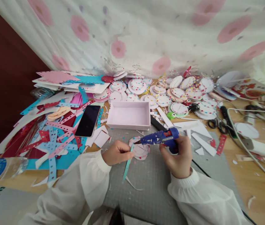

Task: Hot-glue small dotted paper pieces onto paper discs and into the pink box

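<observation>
My right hand (179, 157) is wrapped round the handle of a blue hot glue gun (157, 137), its nozzle pointing left. The nozzle tip is close to the upper end of a narrow teal paper strip (127, 168); whether they touch I cannot tell. Thumb and fingers of my left hand (117, 153) pinch that strip, which hangs down towards me. Just behind the strip lies a small round paper disc (142, 151) with coloured dots along its rim, partly hidden by the glue gun.
An open white box (129, 115) stands behind the disc on the grey cutting mat (146, 187). A phone (88, 120) and punched paper strips (62, 137) lie left. Dotted paper discs (137, 86) crowd the back. Scissors (218, 124) and a white cable (247, 153) are right.
</observation>
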Demonstrator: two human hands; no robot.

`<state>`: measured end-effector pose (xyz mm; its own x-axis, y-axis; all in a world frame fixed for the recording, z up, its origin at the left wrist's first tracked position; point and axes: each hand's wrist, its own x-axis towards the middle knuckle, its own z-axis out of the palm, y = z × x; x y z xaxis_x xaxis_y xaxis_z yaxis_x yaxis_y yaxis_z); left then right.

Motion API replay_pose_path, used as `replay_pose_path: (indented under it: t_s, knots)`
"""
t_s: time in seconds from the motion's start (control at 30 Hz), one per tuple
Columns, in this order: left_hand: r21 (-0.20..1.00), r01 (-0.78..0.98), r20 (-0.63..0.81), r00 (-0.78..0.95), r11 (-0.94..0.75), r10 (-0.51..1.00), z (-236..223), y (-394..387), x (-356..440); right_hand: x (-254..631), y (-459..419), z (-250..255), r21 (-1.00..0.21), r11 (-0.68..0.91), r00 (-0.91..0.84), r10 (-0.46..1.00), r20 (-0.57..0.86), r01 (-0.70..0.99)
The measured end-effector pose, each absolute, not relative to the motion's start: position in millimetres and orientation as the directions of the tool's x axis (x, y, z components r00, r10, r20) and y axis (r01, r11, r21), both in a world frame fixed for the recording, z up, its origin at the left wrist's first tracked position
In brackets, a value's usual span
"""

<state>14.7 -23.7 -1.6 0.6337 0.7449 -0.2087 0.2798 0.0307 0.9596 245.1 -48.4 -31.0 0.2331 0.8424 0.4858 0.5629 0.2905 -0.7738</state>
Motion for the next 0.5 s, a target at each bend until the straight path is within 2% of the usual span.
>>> replay_pose_path:
  t_s: [0.33,0.5]
  knots:
    - [0.952,0.298,-0.251,0.609,0.076,0.753,-1.5,-24.2,14.5,242.7,-47.0,-22.9,-0.774,0.283,0.268,0.825,0.498,0.567]
    - [0.942,0.319,-0.284,0.591,0.105,0.755,-4.9,-25.2,13.3,242.5,-44.3,-16.4,-0.834,0.267,0.31,0.839,0.448,0.482]
